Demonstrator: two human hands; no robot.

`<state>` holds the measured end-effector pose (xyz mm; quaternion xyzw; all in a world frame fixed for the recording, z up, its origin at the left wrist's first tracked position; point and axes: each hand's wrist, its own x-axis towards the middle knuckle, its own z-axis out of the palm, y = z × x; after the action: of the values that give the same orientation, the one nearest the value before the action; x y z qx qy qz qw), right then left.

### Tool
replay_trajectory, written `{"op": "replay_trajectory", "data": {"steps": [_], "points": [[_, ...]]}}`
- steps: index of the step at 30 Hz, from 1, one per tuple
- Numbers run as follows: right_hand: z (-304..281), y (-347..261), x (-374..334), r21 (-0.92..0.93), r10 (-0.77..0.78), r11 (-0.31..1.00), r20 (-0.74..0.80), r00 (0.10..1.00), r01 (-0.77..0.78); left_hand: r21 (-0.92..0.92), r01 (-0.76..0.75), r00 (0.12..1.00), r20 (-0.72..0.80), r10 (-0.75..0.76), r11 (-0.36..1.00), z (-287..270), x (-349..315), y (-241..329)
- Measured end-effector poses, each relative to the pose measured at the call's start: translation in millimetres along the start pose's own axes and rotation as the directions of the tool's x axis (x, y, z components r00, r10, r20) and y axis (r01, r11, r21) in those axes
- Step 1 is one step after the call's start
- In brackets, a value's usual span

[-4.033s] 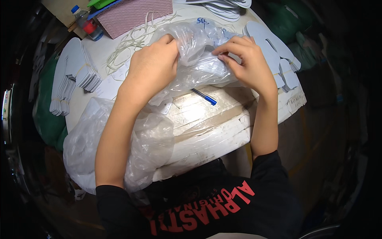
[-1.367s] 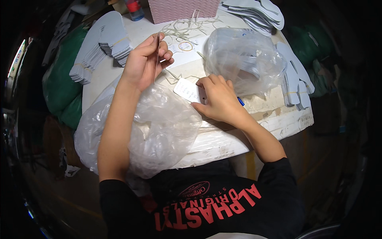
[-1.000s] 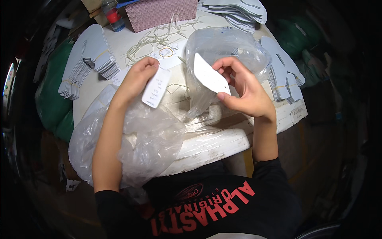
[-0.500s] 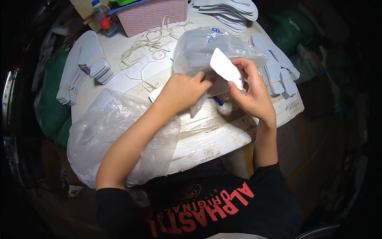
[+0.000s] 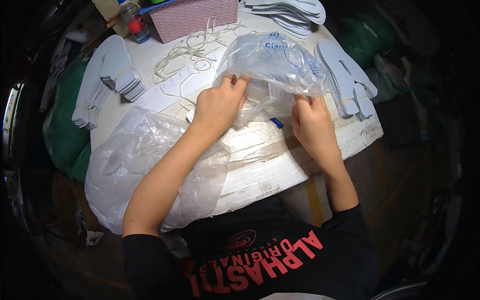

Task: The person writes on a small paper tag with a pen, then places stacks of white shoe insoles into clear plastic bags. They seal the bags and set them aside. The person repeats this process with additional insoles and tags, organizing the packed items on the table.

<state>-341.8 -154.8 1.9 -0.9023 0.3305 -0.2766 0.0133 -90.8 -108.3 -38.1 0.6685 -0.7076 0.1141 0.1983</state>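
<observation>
A clear plastic bag (image 5: 272,55) with blue handwriting on it lies on the table in front of me, its mouth toward me. My left hand (image 5: 220,104) grips the left side of that mouth with bent fingers. At the right side my right hand (image 5: 316,125) has its fingertips tucked under the bag's edge, thumb close against them. Between my hands, a pale piece (image 5: 280,92) shows dimly through the plastic; I cannot tell exactly what it is. A small blue object (image 5: 276,122) rests just below the bag.
A large crumpled plastic bag (image 5: 150,165) covers the table's near left. Bundled grey-white cut pieces (image 5: 90,97) stand left, more (image 5: 342,75) right, with a stack (image 5: 295,15) behind. Loose cords (image 5: 185,55), a pink box (image 5: 195,22) and a bottle (image 5: 136,25) sit toward the back.
My right hand held up a white flat piece; now it is at the bag's mouth and that piece is no longer clearly visible. My left hand shifted slightly left, and the bag's mouth spread wider.
</observation>
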Motion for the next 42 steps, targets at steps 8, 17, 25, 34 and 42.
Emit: {"op": "replay_trajectory", "data": {"steps": [8, 17, 25, 34, 42], "points": [[0.3, -0.7, 14.7, -0.095, -0.118, 0.988, 0.004, 0.993, 0.118, -0.096, -0.034, 0.999, -0.039, 0.031, 0.995, -0.7, -0.7, -3.2], [13.6, -5.7, 18.9, -0.038, -0.079, 0.996, 0.022, 0.997, 0.08, -0.18, -0.027, 0.999, 0.028, 0.033, 0.983, -4.7, -1.1, -8.9], [13.8, -3.9, 19.6, 0.009, -0.037, 0.999, 0.032, 0.999, 0.037, -0.173, -0.004, 0.997, 0.074, 0.017, 0.985, -7.5, -1.2, -7.3], [32.4, 12.7, 23.4, -0.026, -0.177, 0.984, -0.045, 0.983, 0.176, -0.224, -0.053, 0.997, 0.048, 0.065, 0.973, -7.7, -1.5, -13.9], [64.6, 21.9, 13.0, -0.119, -0.246, 0.966, -0.144, 0.958, 0.23, -0.249, -0.012, 0.995, 0.091, 0.036, 0.968, -8.7, -1.2, -14.4]]}}
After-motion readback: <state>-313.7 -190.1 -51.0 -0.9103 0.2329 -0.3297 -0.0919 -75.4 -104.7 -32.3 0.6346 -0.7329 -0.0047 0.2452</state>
